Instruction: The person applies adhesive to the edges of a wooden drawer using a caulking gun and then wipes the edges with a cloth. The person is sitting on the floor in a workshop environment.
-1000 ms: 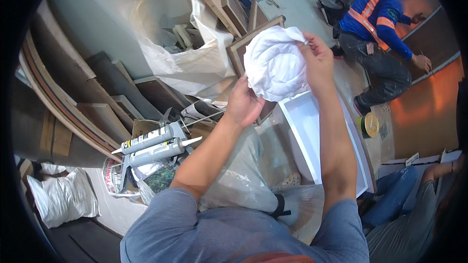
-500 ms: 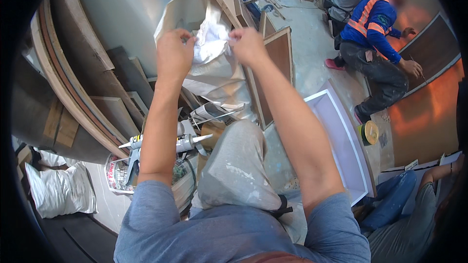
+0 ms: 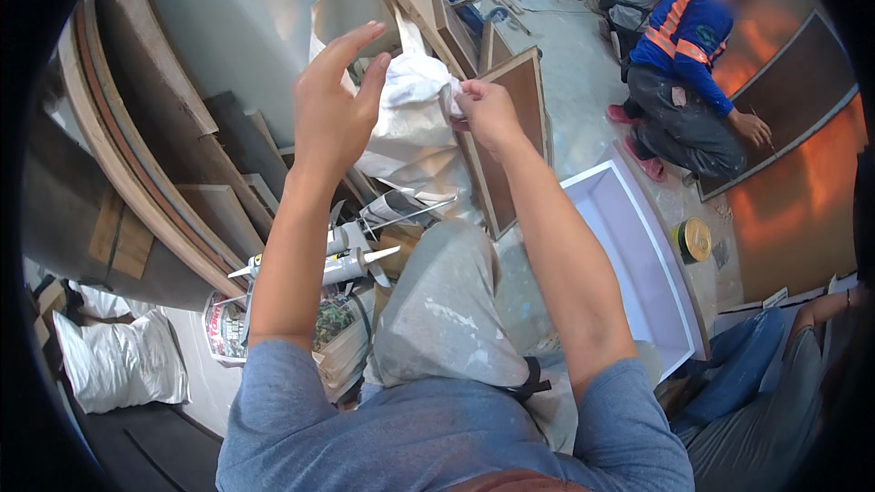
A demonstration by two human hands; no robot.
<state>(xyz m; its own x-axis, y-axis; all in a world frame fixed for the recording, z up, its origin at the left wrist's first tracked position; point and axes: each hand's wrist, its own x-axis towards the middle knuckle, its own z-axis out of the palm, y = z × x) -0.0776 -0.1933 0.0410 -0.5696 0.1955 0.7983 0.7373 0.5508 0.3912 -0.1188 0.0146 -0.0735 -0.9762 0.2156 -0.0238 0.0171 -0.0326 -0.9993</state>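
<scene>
My left hand (image 3: 334,114) is raised beside a bunched white cloth (image 3: 412,84), its fingers and thumb spread and nothing between them. On the cloth's other side my right hand (image 3: 490,114) pinches the edge between thumb and fingers. Behind and below the cloth hangs an off-white sheet or bag (image 3: 401,157) with a crumpled surface. Under my left forearm a caulking gun (image 3: 374,266) with a white nozzle lies over a printed bucket (image 3: 226,328), partly hidden by the arm.
Curved wooden panels (image 3: 150,82) lean at the left. A white-lined tray-like frame (image 3: 629,219) and a round can (image 3: 694,239) stand at the right. A co-worker in blue and orange (image 3: 684,32) crouches by a dark framed panel (image 3: 793,91). A white sack (image 3: 123,360) lies lower left.
My left hand has let go of the cloth and opened. My right hand has moved slightly right and down with the cloth's edge. The co-worker in blue leans lower.
</scene>
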